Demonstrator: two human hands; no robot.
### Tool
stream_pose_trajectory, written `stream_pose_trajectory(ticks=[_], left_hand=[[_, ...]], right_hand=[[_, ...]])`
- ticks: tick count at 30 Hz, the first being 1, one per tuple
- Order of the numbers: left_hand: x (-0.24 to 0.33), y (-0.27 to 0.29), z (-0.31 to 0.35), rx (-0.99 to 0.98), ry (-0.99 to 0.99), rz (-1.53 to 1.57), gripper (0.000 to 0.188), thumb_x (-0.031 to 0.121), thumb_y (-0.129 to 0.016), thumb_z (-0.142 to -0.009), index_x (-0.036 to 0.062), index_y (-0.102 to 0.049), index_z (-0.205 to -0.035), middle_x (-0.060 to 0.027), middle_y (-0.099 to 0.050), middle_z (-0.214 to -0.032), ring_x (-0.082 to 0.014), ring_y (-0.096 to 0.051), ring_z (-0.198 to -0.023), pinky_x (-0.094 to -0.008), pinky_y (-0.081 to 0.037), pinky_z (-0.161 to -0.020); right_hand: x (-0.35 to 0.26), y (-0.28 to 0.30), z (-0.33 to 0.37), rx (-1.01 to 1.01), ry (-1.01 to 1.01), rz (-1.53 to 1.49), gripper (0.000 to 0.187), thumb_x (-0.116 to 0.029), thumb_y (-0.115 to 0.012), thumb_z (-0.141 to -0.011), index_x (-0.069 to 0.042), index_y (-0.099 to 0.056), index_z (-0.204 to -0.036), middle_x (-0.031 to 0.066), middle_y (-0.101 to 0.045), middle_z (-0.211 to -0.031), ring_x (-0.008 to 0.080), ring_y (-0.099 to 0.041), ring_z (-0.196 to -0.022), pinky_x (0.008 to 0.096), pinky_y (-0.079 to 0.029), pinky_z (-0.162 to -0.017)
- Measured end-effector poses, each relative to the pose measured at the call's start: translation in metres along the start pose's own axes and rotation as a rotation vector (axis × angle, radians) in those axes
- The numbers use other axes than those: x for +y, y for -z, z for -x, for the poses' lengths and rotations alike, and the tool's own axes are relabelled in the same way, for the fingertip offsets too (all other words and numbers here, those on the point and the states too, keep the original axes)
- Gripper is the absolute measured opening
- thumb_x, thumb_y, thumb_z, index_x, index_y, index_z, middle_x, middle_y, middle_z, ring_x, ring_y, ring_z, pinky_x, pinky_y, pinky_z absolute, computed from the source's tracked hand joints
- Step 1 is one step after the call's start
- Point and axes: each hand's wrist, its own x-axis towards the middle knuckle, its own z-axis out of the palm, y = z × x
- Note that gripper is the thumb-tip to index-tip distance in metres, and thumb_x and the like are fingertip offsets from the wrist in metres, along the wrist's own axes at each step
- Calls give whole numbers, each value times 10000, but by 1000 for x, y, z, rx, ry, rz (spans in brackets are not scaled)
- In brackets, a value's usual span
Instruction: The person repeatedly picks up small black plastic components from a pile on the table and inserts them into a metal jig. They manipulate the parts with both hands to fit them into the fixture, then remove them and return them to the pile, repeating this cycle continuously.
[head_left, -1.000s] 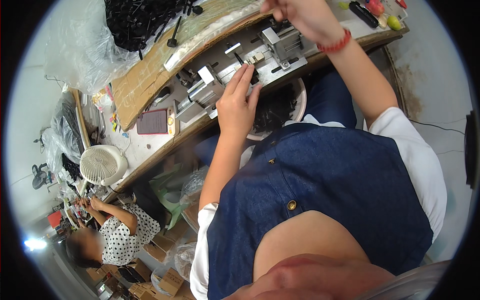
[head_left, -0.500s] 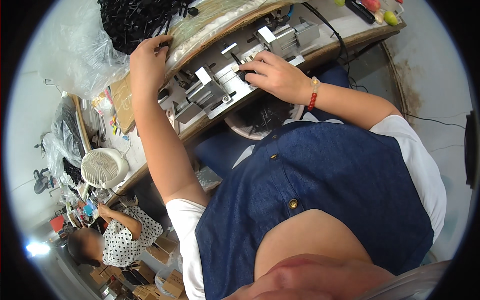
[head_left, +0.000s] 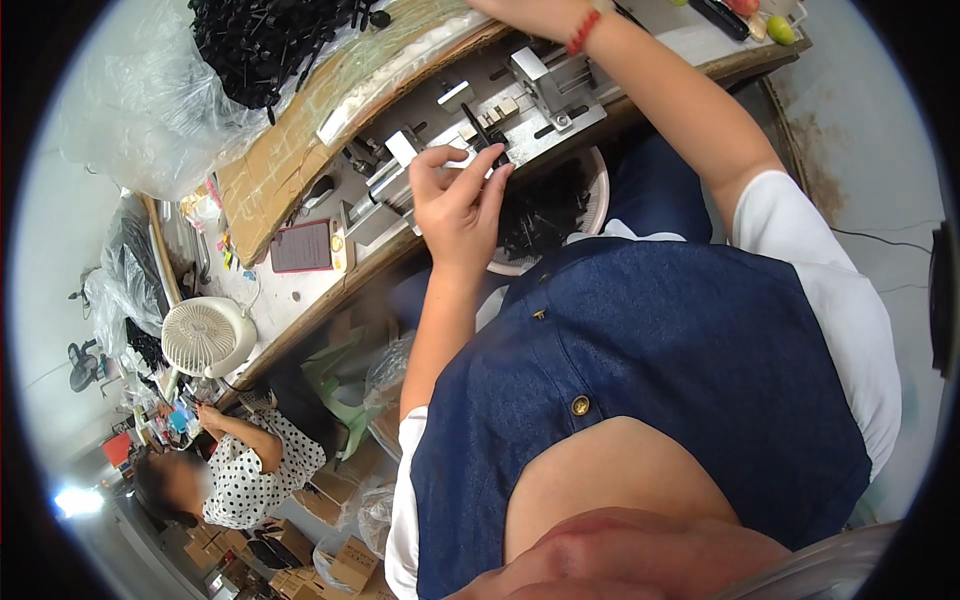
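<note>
My left hand (head_left: 460, 212) is at the middle of a metal fixture (head_left: 536, 136), thumb and forefinger pinched at the near end of a slim black plastic part (head_left: 478, 127). That part lies slanting across the fixture, between a left metal clamp block (head_left: 404, 150) and a right one (head_left: 545, 85). My right hand (head_left: 540, 14) reaches past the fixture to the top edge of the view. Its fingers are cut off there, so what it touches is hidden.
Black plastic parts (head_left: 265, 50) are heaped on plastic and cardboard (head_left: 265, 190) behind the fixture. Below the bench edge stands a round basket (head_left: 600, 190) holding more. A phone (head_left: 302, 247) and a white fan (head_left: 208, 336) are at left. Another person (head_left: 255, 470) works farther off.
My left hand has come from the heap's edge down to the black part in the fixture. My right hand has left the fixture and moved up to the top edge of the view.
</note>
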Motion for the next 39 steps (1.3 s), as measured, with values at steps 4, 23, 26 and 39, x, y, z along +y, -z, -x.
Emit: stream_pose_trajectory(ticks=[4,23,26,39], left_hand=[[-11,-14,2,-33,-5,-109,223,84,-839,-828,98,-792,-1046,-63,-662,-1140,-133,-638,-626,-285,-535,-618],[-14,22,-167,-103,-34,-558,383,242,-709,-869,64,-718,-1208,-196,-675,-1220,-382,-655,-1105,-468,-517,-971],[-34,18,-195,-170,25,-640,292,195,-683,-881,58,-742,-1133,-199,-700,-1143,-398,-650,-1104,-473,-518,-958],[-36,55,-162,-39,366,467,259,187,-707,-967,41,-734,-1179,-59,-726,-1007,-95,-651,-682,-222,-479,-584]], right_hand=[[22,-20,-20,-317,-215,25,201,-191,-667,-850,-11,-721,-920,216,-712,-898,439,-657,-829,525,-536,-822],[-98,53,124,-306,7,-468,206,-69,-731,-870,-46,-673,-1066,88,-641,-1269,309,-578,-1110,398,-501,-968],[-99,35,131,-329,72,-333,192,-74,-702,-856,-48,-671,-1044,75,-642,-1283,293,-578,-1098,388,-516,-963],[-74,26,92,-288,107,-391,287,-266,-759,-887,-55,-677,-1062,88,-672,-1199,300,-585,-1114,407,-504,-951]])
